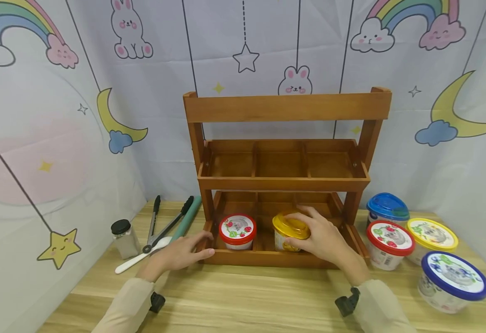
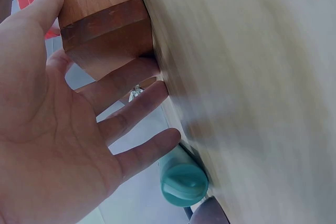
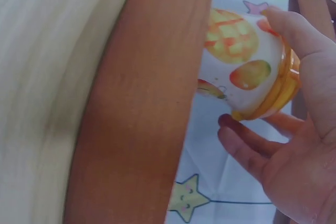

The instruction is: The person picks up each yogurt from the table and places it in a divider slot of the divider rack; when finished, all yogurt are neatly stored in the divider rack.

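Observation:
A wooden two-tier shelf (image 1: 284, 182) stands at the back of the table. In its lower tier, a tub with a domed yellow lid (image 1: 291, 226) sits in the middle compartment. My right hand (image 1: 323, 236) grips this tub, thumb on the near side and fingers around the far side of the lid; the right wrist view shows fruit pictures on its wall (image 3: 236, 51). Left of it, a red-lidded tub (image 1: 237, 231) occupies the left compartment. My left hand (image 1: 176, 253) is at the shelf's front left corner (image 2: 105, 30), thumb against the wood and fingers extended beside it.
On the right stand tubs with blue (image 1: 387, 206), red (image 1: 390, 238), yellow (image 1: 432, 235) and dark blue (image 1: 455, 276) lids. At left are a black-capped jar (image 1: 125, 239), tongs (image 1: 169, 229), a white-handled utensil (image 1: 132, 265) and a teal cylindrical object (image 1: 187, 216).

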`<state>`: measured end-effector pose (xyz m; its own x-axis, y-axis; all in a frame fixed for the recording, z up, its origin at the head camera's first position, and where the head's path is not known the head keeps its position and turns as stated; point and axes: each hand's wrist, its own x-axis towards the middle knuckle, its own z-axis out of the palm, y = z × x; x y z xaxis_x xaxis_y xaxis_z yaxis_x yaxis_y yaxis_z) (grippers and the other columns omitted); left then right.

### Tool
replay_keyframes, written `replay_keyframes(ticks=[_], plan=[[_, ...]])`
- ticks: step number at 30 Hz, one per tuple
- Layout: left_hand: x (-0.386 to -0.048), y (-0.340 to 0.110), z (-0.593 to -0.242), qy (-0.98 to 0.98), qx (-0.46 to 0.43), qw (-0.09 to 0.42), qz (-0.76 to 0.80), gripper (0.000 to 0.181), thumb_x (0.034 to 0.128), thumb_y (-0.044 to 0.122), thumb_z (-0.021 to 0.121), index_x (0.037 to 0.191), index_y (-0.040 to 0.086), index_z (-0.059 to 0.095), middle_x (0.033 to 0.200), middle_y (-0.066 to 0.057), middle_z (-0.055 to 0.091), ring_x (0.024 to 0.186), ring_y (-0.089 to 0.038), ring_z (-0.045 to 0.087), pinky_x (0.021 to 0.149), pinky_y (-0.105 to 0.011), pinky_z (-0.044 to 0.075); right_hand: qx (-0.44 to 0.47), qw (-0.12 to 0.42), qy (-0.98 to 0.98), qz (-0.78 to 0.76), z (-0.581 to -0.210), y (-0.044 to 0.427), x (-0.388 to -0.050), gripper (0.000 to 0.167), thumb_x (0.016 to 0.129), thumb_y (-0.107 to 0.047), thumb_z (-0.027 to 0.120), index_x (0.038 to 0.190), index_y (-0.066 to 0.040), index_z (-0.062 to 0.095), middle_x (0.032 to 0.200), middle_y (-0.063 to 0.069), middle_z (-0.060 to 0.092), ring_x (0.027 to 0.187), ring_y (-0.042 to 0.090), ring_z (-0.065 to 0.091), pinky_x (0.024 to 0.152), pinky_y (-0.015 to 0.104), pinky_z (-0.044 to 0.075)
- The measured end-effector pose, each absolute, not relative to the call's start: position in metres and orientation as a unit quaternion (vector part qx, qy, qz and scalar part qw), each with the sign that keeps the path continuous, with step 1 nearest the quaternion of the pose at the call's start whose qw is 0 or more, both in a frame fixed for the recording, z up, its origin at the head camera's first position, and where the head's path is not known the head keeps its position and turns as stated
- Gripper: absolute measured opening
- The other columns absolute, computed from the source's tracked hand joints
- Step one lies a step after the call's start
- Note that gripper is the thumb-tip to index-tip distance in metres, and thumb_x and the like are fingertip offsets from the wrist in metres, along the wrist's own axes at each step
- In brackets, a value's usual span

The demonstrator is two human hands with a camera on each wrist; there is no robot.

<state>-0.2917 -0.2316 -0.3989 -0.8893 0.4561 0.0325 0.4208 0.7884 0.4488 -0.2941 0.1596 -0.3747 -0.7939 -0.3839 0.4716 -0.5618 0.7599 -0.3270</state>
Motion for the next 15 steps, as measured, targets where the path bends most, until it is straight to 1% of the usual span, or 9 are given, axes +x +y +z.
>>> replay_keyframes(ticks=[7,12,15], plan=[[-0.291,-0.231,-0.398,0.945,0.230,0.038,0.229,0.053,0.0997,0.053,0.054,0.140,0.019,0.052,0.139,-0.009,0.058,0.123,-0.039,0.056,0.099,-0.060,0.043,0.272,0.157,-0.925,0.216,-0.369,0.162,-0.291,0.054,0.083,-0.051,0.078,0.131,-0.031,0.064,0.148,0.015,0.046,0.113,0.043,0.061,0.083,0.062,0.052],[-0.290,-0.230,-0.396,0.945,0.233,0.040,0.227,0.052,0.0995,0.054,0.055,0.138,0.019,0.052,0.134,-0.012,0.061,0.112,-0.036,0.062,0.094,-0.058,0.046,0.271,0.138,-0.929,0.211,-0.365,0.165,-0.288,0.057,0.085,-0.053,0.076,0.135,-0.031,0.063,0.150,0.017,0.044,0.116,0.045,0.059,0.085,0.063,0.051],[-0.289,-0.230,-0.395,0.945,0.232,0.041,0.226,0.052,0.0994,0.054,0.054,0.138,0.019,0.052,0.133,-0.013,0.061,0.110,-0.035,0.063,0.094,-0.058,0.046,0.270,0.133,-0.930,0.209,-0.363,0.167,-0.286,0.058,0.085,-0.053,0.076,0.137,-0.031,0.062,0.150,0.017,0.044,0.119,0.046,0.058,0.086,0.064,0.050]])
